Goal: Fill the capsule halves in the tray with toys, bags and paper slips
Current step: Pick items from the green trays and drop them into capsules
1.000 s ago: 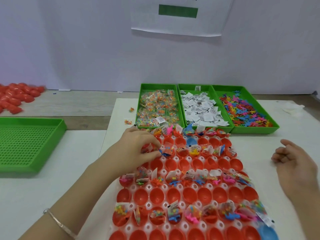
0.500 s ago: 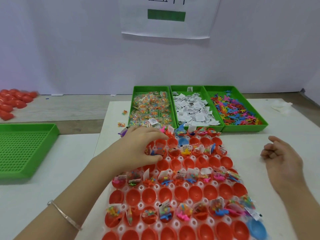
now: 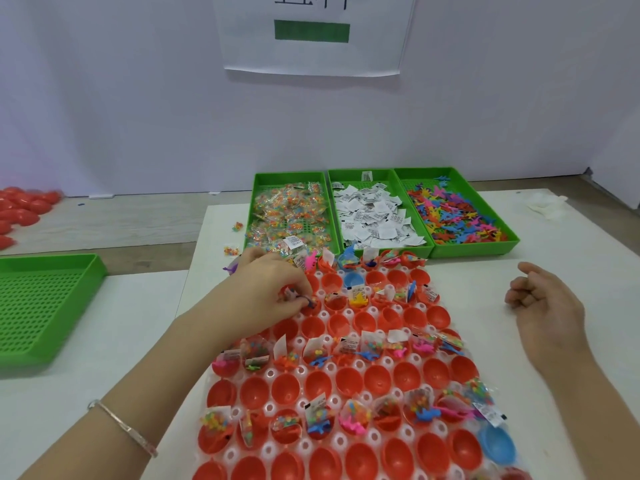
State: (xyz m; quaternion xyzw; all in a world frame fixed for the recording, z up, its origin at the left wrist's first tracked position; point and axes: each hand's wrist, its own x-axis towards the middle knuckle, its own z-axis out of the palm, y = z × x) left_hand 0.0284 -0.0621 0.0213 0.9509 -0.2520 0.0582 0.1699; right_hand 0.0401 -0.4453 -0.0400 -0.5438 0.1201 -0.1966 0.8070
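Observation:
A white tray (image 3: 333,399) holds rows of red capsule halves (image 3: 318,384), with two blue ones among them. Alternate rows are stuffed with small bags, paper slips and coloured toys. My left hand (image 3: 266,292) reaches over the tray's upper left and pinches a small blue toy (image 3: 302,299) at a capsule half in the second row. My right hand (image 3: 543,306) hovers to the right of the tray, fingers loosely curled, holding nothing. Behind the tray stand three green bins: bead bags (image 3: 289,213), paper slips (image 3: 372,216), plastic toys (image 3: 457,216).
An empty green perforated tray (image 3: 38,303) sits at the left. Loose red capsule halves (image 3: 20,209) lie on the floor at far left. Two stray bead bags (image 3: 233,239) lie beside the bag bin. A white wall with a paper sign rises behind.
My left hand has slid slightly down and right over the second row, its fingers closing on the blue toy. My right hand has stayed beside the tray. The camera tilted up a little.

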